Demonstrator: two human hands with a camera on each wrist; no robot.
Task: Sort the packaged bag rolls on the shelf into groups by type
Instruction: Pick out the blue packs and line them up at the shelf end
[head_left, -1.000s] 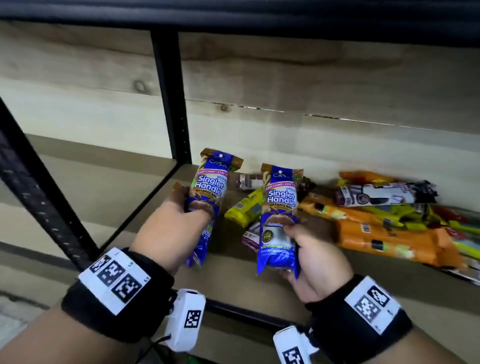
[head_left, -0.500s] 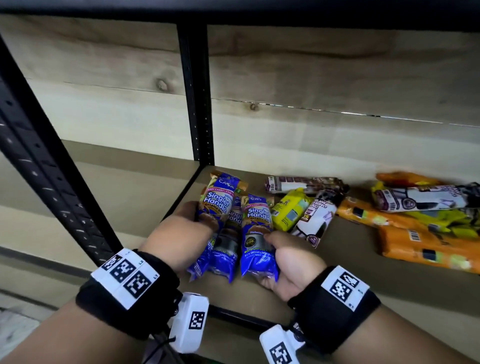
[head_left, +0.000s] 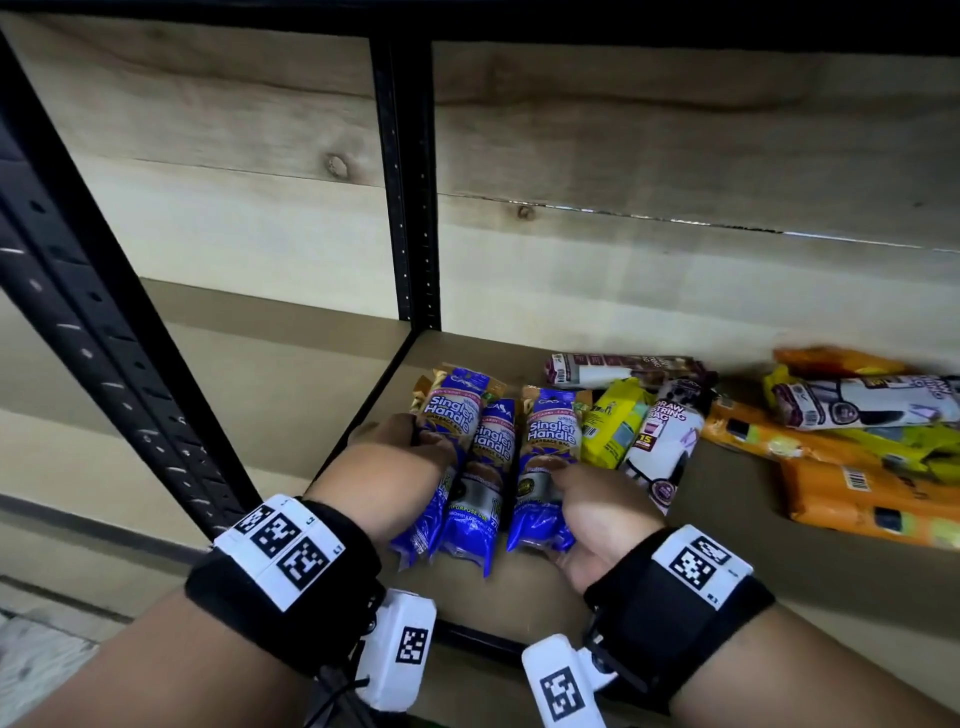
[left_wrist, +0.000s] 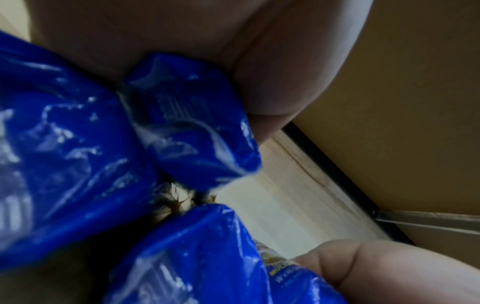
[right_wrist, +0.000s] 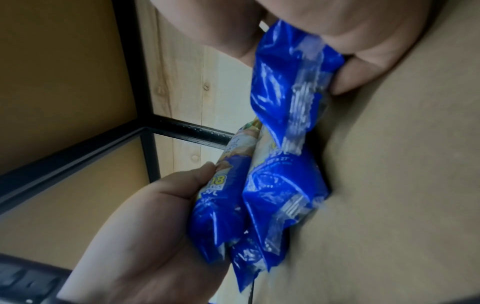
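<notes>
Three blue "Singlet Handle" bag rolls lie side by side at the left end of the shelf board (head_left: 727, 561). My left hand (head_left: 395, 457) grips the left blue roll (head_left: 449, 415) around its middle, fingers curled under it. My right hand (head_left: 582, 499) grips the right blue roll (head_left: 550, 436) low down, thumb on top. The middle blue roll (head_left: 491, 457) lies untouched between them. In the right wrist view the right blue roll (right_wrist: 291, 82) sits in my right hand, and my left hand (right_wrist: 155, 216) holds the left blue roll (right_wrist: 215, 205). The left wrist view is filled with blurred blue wrappers (left_wrist: 192, 123).
Right of the blue rolls lie a yellow roll (head_left: 613, 426), a white "Draw String Bag" roll (head_left: 670, 441) and a maroon-and-white roll (head_left: 623, 366). Further right is a pile of orange packs (head_left: 857, 488), yellow packs and another white roll (head_left: 862, 400). A black upright post (head_left: 405, 182) stands at the back left corner.
Both hands brought their blue rolls down and to the left, setting them on either side of a third blue roll. The view panned left with them.
</notes>
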